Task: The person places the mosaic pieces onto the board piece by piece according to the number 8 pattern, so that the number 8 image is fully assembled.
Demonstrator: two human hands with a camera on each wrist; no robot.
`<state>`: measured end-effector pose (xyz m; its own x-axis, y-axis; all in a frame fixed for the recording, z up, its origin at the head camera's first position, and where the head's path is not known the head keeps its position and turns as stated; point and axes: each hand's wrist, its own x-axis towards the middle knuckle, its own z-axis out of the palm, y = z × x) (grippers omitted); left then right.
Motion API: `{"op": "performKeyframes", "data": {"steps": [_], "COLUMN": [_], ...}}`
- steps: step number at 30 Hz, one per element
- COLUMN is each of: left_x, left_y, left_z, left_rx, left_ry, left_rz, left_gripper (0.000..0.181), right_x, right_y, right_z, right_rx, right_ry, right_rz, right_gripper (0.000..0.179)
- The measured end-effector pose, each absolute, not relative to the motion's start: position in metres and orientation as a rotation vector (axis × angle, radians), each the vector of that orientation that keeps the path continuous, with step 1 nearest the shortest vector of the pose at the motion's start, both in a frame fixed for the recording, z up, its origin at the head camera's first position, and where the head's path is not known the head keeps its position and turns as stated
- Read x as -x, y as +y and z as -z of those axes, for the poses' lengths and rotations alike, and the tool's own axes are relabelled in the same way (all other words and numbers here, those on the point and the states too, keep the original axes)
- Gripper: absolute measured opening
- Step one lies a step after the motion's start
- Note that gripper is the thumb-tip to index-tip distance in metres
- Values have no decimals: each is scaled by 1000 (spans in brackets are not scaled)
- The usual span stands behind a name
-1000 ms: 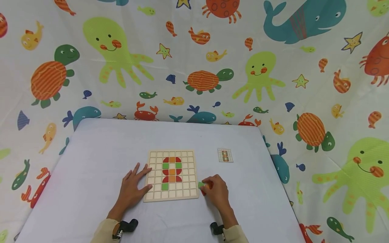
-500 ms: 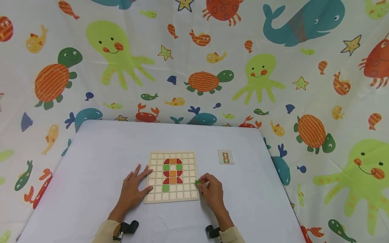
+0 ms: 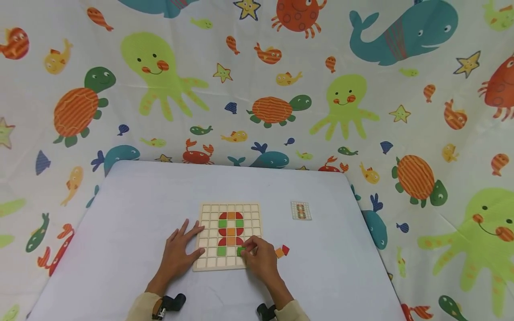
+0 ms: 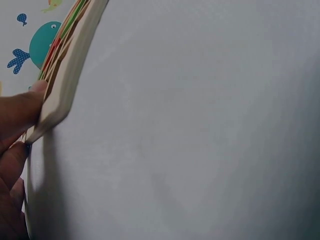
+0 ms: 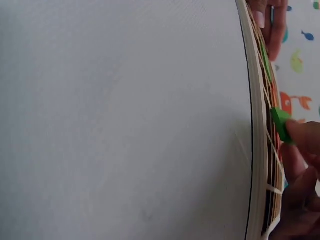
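A wooden grid board (image 3: 209, 263) lies on the table, its middle columns filled with red rounded, orange square and green square tiles. My left hand (image 3: 178, 250) rests along the board's left side with fingers spread, fingertips and thumb on its edge. Between thumb and fingertips my right hand (image 3: 261, 261) pinches a green square tile (image 5: 280, 124), over the lower right of the pattern, level with another green tile (image 3: 221, 251). In the right wrist view the pinched tile is tilted at the grid. My right hand covers the board's lower right corner.
To the right of the right hand lie an orange tile (image 3: 279, 253) and a red tile (image 3: 285, 250). A small pattern card (image 3: 301, 210) sits farther back on the right. The white-covered table (image 3: 160, 187) ends at a cloth backdrop (image 3: 249, 58) printed with sea animals.
My right hand has moved left from beside the board to over its grid, carrying the green tile. The orange and red tiles it had covered now show. My left hand stays at the board's edge.
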<state>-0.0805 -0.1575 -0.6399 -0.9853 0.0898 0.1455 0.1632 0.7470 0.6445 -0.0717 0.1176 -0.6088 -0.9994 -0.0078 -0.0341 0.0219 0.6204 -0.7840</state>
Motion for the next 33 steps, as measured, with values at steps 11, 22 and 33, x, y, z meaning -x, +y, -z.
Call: {"op": "performKeyframes", "data": {"steps": [11, 22, 33], "left_x": [81, 80, 80], "left_y": [-157, -157, -157], "left_z": [642, 643, 641], "left_rx": [205, 205, 212], "left_ry": [-2845, -2834, -2824], "left_rz": [1043, 1044, 1037], "left_gripper": [72, 70, 70], "right_x": [73, 75, 70], "right_y": [108, 107, 163], "right_z": [613, 609, 606], "right_rx": [-72, 48, -130], "right_ry": [2938, 2954, 2945], "right_rz": [1124, 1160, 1355], "right_gripper": [16, 6, 15]}}
